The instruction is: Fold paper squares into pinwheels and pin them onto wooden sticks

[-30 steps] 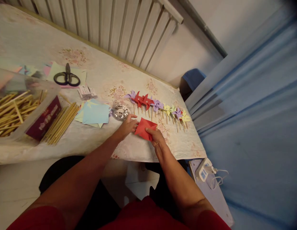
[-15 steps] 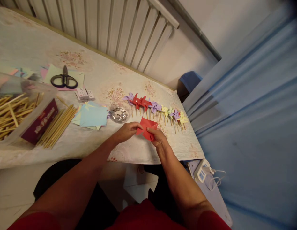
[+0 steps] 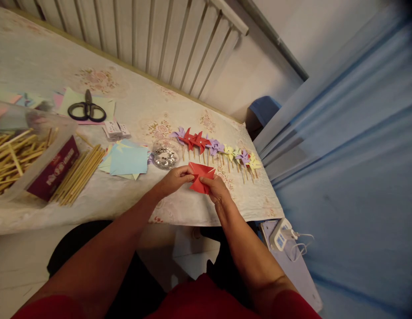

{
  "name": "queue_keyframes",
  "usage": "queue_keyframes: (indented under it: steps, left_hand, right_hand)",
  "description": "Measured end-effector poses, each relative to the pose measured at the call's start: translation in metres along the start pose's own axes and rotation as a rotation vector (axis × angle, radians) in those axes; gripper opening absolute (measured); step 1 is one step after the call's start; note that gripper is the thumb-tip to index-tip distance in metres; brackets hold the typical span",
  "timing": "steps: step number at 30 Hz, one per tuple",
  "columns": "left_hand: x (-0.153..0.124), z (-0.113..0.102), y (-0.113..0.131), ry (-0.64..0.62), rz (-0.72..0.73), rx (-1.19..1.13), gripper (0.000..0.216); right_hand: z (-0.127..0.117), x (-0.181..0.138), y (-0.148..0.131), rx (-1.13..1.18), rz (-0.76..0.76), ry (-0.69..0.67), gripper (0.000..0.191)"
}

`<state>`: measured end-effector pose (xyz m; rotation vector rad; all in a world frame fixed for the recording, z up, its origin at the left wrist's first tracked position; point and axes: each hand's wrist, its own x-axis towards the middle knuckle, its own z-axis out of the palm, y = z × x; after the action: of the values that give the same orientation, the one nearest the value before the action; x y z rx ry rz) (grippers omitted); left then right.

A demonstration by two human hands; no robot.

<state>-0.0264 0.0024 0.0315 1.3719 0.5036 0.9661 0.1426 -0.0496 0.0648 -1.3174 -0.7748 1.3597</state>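
A red paper square (image 3: 202, 170) with slits cut in from its corners is held between my two hands above the near edge of the table. My left hand (image 3: 176, 179) pinches its left side with thumb and fingers. My right hand (image 3: 217, 186) grips it from the right, the thumb lying on top near the middle. Just beyond my left hand stands a clear round dish of small shiny fasteners (image 3: 164, 157). Behind the paper lies a row of finished pinwheels on sticks, among them a red pinwheel (image 3: 201, 141) and a yellow pinwheel (image 3: 253, 164).
On the left are a plastic box (image 3: 64, 137) of wooden sticks, a bundle of sticks (image 3: 78, 175), blue paper squares (image 3: 128, 159), small white boxes (image 3: 116, 129) and scissors (image 3: 88, 108) on paper. A power strip (image 3: 280, 237) sits at lower right, near a blue curtain (image 3: 345, 168).
The red paper has turned a little and shifted slightly left in my hands. My left fingers have moved onto its left edge, and the view has swung slightly.
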Motion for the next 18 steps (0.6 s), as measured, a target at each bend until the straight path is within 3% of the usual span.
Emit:
queue_keyframes:
  steps: [5, 10, 18]
  left_hand:
    - [-0.0011, -0.0011, 0.0004, -0.013, 0.008, 0.026, 0.027]
    - [0.0002, -0.0008, -0.0004, 0.063, -0.043, -0.003, 0.026]
    - [0.0000, -0.0013, 0.0015, 0.085, -0.104, -0.053, 0.030]
  right_hand:
    - [0.0025, -0.0002, 0.0000, 0.003, -0.001, -0.036, 0.032]
    - [0.0035, 0.0000, 0.0012, -0.005, 0.001, -0.076, 0.031]
    - [0.0032, 0.0039, 0.0047, -0.038, -0.023, -0.034, 0.030]
